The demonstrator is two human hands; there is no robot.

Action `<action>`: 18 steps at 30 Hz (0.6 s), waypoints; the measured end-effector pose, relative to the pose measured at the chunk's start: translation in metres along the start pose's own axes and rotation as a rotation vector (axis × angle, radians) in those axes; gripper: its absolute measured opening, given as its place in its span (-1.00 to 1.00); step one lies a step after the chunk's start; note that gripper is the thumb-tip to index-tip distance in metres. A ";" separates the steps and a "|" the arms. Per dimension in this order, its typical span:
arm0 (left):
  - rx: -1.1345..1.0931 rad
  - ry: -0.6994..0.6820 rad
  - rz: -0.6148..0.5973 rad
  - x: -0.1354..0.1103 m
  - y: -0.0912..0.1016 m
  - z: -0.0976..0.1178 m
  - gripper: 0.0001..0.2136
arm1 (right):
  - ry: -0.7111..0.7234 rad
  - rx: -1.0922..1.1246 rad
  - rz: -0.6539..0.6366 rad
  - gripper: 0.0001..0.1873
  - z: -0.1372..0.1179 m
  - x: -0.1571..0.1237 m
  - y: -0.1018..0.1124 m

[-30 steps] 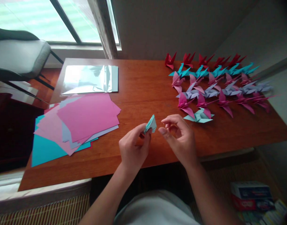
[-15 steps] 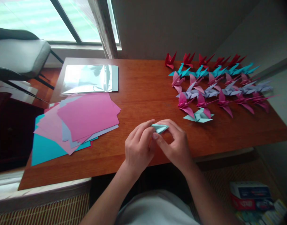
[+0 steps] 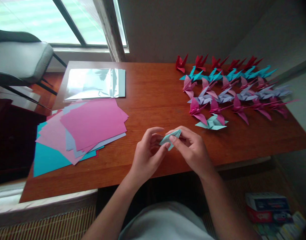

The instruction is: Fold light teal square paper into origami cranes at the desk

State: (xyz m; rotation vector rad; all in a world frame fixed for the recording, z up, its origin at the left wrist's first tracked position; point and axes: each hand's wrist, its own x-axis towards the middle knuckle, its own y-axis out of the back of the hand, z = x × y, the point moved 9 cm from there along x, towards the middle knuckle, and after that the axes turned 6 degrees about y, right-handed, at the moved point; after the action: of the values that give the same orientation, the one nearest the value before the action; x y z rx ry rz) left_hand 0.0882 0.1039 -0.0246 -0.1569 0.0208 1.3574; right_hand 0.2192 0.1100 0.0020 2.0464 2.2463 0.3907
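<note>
Between my hands, above the near edge of the table, is a small folded piece of pale mint origami paper (image 3: 165,139). My right hand (image 3: 191,146) pinches it, thumb on the near face and fingers behind. Its left part sits at the thumb and fingers of my left hand (image 3: 149,153), which are bent round it with the index finger raised. Beyond my right hand, a pale mint paper crane (image 3: 213,122) rests on the table, in front of a row of magenta paper cranes (image 3: 239,108).
Lavender (image 3: 224,97), pink (image 3: 189,86), turquoise (image 3: 214,76) and red cranes (image 3: 181,63) stand in rows behind. Coloured paper sheets (image 3: 92,123) overlap at the left of the wooden table (image 3: 153,86), below a clear-wrapped paper pack (image 3: 92,83). A chair (image 3: 20,60) stands by the window.
The folded mint paper has turned and now shows a broader face. My left index finger has lifted off it, and my right thumb has moved onto its front.
</note>
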 end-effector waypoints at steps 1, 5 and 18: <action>-0.066 0.056 -0.047 0.001 -0.003 -0.003 -0.77 | 0.000 -0.003 -0.022 -0.85 -0.002 0.000 -0.001; -0.215 0.201 -0.183 0.003 -0.009 -0.008 -0.81 | -0.030 0.033 -0.060 -0.86 -0.002 -0.003 -0.001; -0.255 0.281 -0.062 0.003 0.003 -0.014 -0.70 | 0.007 0.047 0.016 -0.83 -0.002 0.000 0.004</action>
State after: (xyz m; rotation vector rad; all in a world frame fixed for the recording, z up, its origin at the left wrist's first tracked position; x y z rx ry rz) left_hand 0.0872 0.1059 -0.0394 -0.5581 0.0783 1.2636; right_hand 0.2226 0.1095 0.0052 2.0905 2.2656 0.3500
